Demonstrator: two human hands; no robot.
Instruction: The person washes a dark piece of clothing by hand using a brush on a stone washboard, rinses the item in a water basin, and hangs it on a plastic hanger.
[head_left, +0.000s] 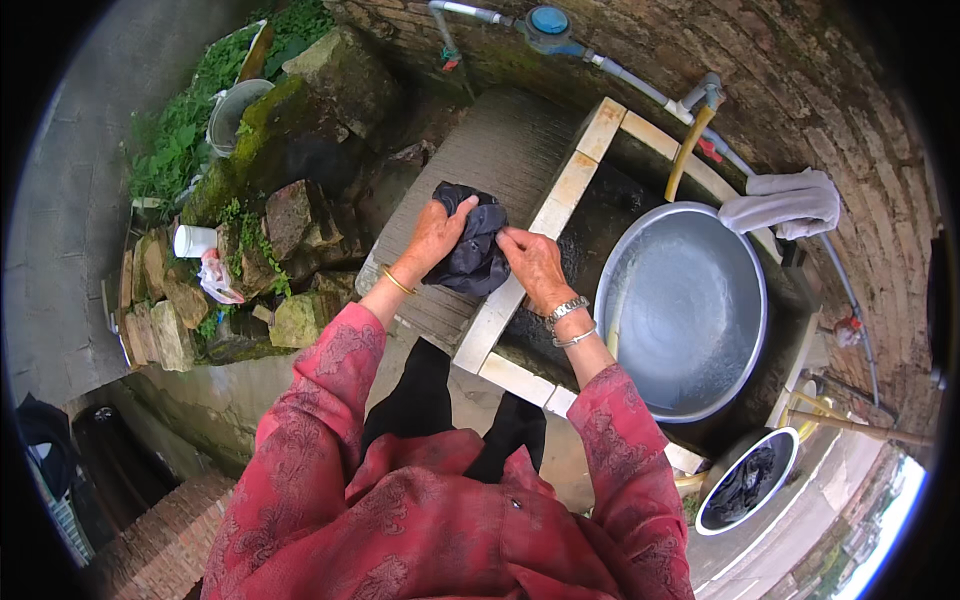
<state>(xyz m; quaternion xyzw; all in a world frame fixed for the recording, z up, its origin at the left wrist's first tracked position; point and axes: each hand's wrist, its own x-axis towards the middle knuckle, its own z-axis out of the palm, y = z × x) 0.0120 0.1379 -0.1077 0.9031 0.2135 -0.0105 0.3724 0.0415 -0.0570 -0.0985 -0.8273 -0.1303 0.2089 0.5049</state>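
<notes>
A bunched dark cloth (474, 251) is between my two hands, above the ridged stone slab (480, 161). My left hand (441, 231) grips its left side, with the thumb lying over the top. The fingertips of my right hand (534, 262) pinch the cloth's right edge. To the right, a large metal basin (679, 307) with water in it sits inside a tiled sink (574, 180). A yellow hose (688, 154) hangs from the tap pipe over the basin's far rim. Whether the cloth touches the slab is hidden.
A grey towel (784, 202) lies over the sink's right edge. Another basin (746, 480) at lower right holds dark cloth. Mossy rocks (300, 217), a white cup (195, 241) and a bucket (234, 116) are at left. Pipes with a blue water meter (550, 22) run along the brick wall (832, 112).
</notes>
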